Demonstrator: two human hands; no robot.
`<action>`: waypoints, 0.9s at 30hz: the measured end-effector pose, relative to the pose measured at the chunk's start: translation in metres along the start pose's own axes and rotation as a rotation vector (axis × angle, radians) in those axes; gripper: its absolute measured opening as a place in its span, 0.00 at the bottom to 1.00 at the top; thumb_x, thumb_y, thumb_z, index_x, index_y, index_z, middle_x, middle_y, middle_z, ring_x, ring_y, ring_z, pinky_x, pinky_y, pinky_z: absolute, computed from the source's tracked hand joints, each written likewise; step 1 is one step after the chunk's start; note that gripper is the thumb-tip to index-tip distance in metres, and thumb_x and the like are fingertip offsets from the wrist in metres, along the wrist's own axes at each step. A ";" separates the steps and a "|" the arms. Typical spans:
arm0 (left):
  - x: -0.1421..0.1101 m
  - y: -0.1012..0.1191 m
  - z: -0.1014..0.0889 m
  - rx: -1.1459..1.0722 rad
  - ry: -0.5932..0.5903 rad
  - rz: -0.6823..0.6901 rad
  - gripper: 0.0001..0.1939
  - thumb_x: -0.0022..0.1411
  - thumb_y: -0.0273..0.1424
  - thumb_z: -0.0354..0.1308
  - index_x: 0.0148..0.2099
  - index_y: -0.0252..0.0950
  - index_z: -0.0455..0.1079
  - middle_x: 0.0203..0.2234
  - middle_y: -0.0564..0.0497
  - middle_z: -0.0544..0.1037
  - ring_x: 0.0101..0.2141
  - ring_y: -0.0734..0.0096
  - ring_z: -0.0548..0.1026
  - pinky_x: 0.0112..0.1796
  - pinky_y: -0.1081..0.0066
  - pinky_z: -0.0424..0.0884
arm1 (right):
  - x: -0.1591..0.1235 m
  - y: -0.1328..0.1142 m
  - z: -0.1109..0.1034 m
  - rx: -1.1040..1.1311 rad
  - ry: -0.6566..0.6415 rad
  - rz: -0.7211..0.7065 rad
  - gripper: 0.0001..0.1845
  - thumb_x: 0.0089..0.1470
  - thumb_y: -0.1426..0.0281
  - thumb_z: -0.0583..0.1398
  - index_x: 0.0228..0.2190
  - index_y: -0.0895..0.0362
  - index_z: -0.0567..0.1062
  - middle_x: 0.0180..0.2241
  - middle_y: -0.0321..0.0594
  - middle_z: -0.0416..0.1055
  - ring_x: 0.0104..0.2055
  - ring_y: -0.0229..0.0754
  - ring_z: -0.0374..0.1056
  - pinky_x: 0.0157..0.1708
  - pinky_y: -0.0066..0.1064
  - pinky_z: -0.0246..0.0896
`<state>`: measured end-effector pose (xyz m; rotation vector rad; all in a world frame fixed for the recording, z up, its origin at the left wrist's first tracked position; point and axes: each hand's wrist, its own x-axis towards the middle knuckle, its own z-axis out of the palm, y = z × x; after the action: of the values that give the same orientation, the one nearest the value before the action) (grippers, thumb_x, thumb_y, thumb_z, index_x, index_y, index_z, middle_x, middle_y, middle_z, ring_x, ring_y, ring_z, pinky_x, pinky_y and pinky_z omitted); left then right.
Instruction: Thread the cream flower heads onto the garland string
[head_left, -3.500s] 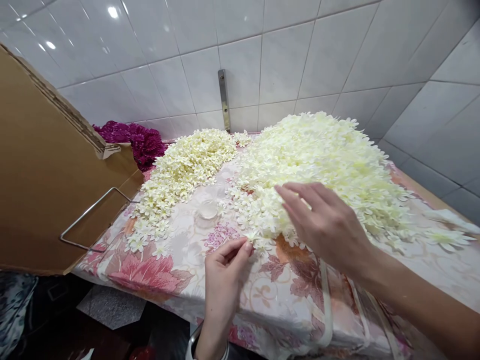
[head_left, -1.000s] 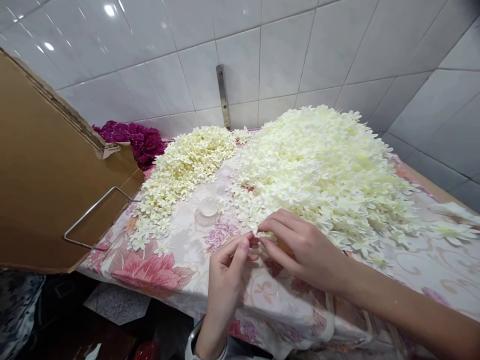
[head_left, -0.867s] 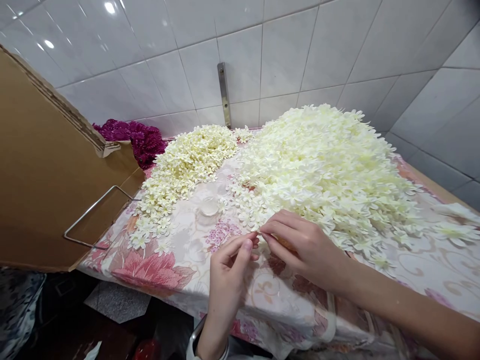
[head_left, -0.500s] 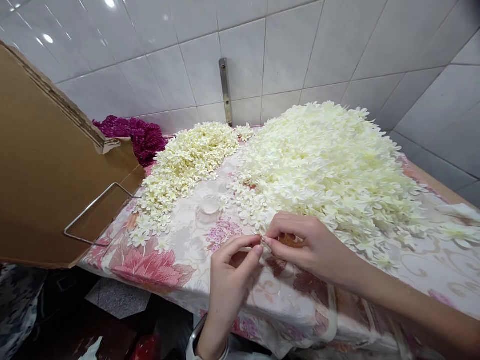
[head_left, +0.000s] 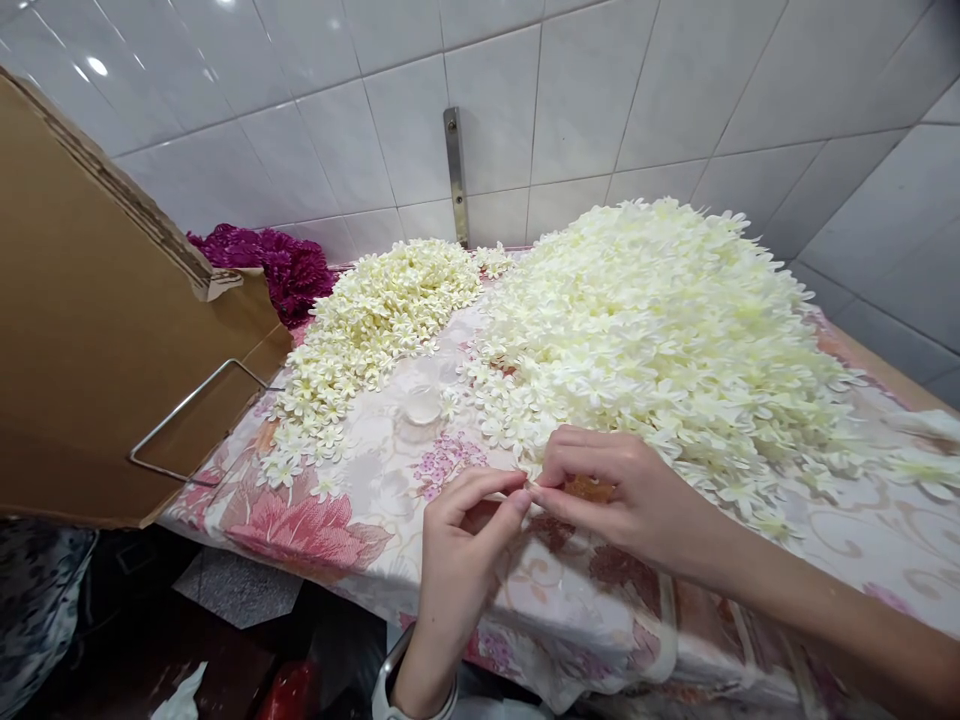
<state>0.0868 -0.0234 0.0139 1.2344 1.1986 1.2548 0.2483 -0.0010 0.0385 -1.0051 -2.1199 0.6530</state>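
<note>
My left hand (head_left: 472, 535) and my right hand (head_left: 626, 490) meet fingertip to fingertip above the table's front part. Each is closed in a pinch of thumb and forefinger. Between the tips a tiny pale bit shows, mostly covered, and I cannot make out what it is. Right behind my hands rises a large heap of white artificial flower heads (head_left: 645, 310), its near edge by my right knuckles. Farther left lies a smaller heap of cream-coloured flower heads (head_left: 390, 305). A small clear round dish (head_left: 421, 407) sits between the two heaps.
A flower-patterned tablecloth (head_left: 360, 590) covers the table. On the left stands a cardboard box (head_left: 112, 350) with a bent metal wire (head_left: 184, 405) against it. Purple flowers (head_left: 289, 275) lie behind the box. A metal strip (head_left: 455, 175) is fixed to the tiled wall.
The view has shifted slightly. My hands keep their pinch, with the fingertips a little closer together; the heaps look the same.
</note>
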 end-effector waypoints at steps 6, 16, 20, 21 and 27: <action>-0.001 0.000 0.001 -0.018 -0.049 0.000 0.03 0.52 0.28 0.64 0.31 0.38 0.79 0.27 0.51 0.78 0.31 0.70 0.75 0.33 0.74 0.71 | 0.000 0.000 -0.001 -0.001 -0.002 -0.035 0.12 0.53 0.75 0.57 0.20 0.58 0.71 0.20 0.36 0.67 0.25 0.34 0.63 0.25 0.25 0.55; -0.002 -0.005 -0.004 0.076 -0.111 0.092 0.10 0.56 0.30 0.61 0.41 0.42 0.79 0.37 0.48 0.77 0.39 0.66 0.75 0.40 0.71 0.72 | 0.000 0.000 0.001 0.042 -0.050 0.195 0.09 0.56 0.71 0.55 0.25 0.57 0.71 0.23 0.36 0.69 0.25 0.34 0.63 0.25 0.25 0.55; -0.002 -0.006 -0.003 0.066 -0.086 0.084 0.09 0.57 0.30 0.61 0.40 0.42 0.78 0.36 0.51 0.78 0.38 0.70 0.75 0.39 0.74 0.71 | -0.001 0.002 0.003 0.051 -0.021 0.171 0.10 0.56 0.72 0.54 0.23 0.57 0.66 0.21 0.34 0.67 0.24 0.34 0.61 0.24 0.25 0.54; -0.002 -0.006 -0.003 0.065 -0.087 0.080 0.08 0.57 0.29 0.61 0.40 0.42 0.78 0.36 0.51 0.78 0.38 0.70 0.75 0.39 0.75 0.70 | -0.001 0.002 0.003 0.045 -0.014 0.162 0.11 0.56 0.72 0.54 0.22 0.56 0.64 0.21 0.34 0.65 0.23 0.34 0.60 0.23 0.24 0.53; -0.002 -0.007 -0.004 0.081 -0.107 0.109 0.04 0.55 0.29 0.63 0.35 0.39 0.77 0.32 0.53 0.78 0.35 0.72 0.75 0.37 0.76 0.70 | 0.001 -0.001 -0.003 0.089 -0.064 0.122 0.12 0.57 0.71 0.55 0.22 0.57 0.64 0.21 0.33 0.64 0.23 0.33 0.59 0.24 0.24 0.52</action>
<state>0.0826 -0.0247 0.0073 1.4249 1.1262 1.2130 0.2496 -0.0005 0.0414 -1.0838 -2.0769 0.8427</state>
